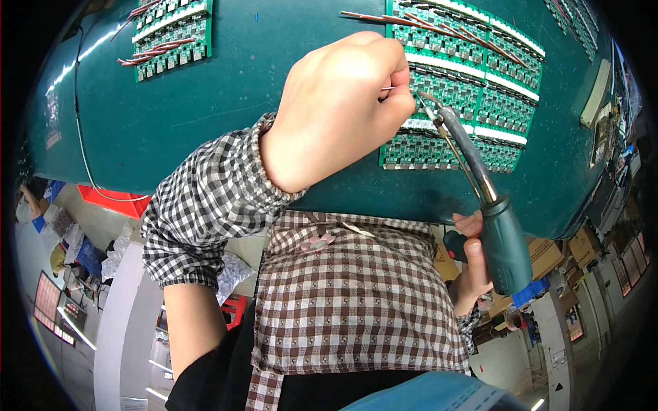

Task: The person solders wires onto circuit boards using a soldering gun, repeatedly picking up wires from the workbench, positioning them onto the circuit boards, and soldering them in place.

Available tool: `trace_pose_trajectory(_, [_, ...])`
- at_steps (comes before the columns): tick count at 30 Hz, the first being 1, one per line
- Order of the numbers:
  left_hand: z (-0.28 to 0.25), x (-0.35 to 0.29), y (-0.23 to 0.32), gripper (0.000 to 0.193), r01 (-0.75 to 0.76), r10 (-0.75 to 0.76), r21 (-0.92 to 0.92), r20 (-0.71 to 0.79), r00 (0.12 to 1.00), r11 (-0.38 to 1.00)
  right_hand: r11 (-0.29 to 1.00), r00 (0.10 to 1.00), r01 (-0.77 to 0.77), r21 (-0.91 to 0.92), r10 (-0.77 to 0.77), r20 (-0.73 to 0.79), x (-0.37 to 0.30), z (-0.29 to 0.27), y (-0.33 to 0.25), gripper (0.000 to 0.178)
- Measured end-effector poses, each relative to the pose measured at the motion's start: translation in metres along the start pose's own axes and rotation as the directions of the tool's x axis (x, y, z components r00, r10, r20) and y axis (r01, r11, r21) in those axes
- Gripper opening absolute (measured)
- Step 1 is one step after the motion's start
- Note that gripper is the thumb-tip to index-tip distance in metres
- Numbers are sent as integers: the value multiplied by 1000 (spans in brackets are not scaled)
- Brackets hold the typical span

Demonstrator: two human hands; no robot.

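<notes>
Clearance around the green circuit-board panel (456, 103)
Bare dark-green mat (226, 103) is open at centre; left hand (339, 113) and teal-handled soldering iron (480, 205) crowd the panel's near edge.

Far to the left of my tabletop (226, 103), a second green circuit panel (173, 34) lies with red wires (147, 55). A thin cable (82, 147) trails over that left edge, a red bin (113, 201) below it, cardboard boxes (548, 253) under the right edge.

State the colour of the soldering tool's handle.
Dark teal-green, on the soldering tool's handle, best seen in the head view.
</notes>
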State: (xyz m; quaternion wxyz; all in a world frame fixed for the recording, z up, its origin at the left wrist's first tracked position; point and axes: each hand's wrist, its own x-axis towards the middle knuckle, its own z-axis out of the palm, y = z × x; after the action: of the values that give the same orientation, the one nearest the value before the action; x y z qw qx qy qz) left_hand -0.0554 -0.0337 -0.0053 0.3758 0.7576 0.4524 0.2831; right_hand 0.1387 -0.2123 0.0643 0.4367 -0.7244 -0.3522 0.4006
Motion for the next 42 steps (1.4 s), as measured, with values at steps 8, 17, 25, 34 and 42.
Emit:
trace_pose_trajectory(8, [1,-1,1,8,-1,1,-9,-22,1000,1000,998,1000,-6,-56,7,22,0,-5,3,61])
trace_pose_trajectory(17, [2,-2,3,8,10,-10,1,-25,1000,1000,994,999,-24,-107,28,35,0,-8,4,68])
trace_pose_trajectory(25, [2,-2,2,8,15,-15,1,-22,1000,1000,996,999,-23,-85,26,41,1,-7,3,63])
trace_pose_trajectory(34, [2,-2,3,7,25,-24,20,-18,1000,999,989,996,42,-139,-30,87,2,-12,8,59])
trace_pose_trajectory(42, [1,-3,4,7,30,-30,38,-15,999,999,997,1000,14,-72,-13,15,-1,-3,2,50])
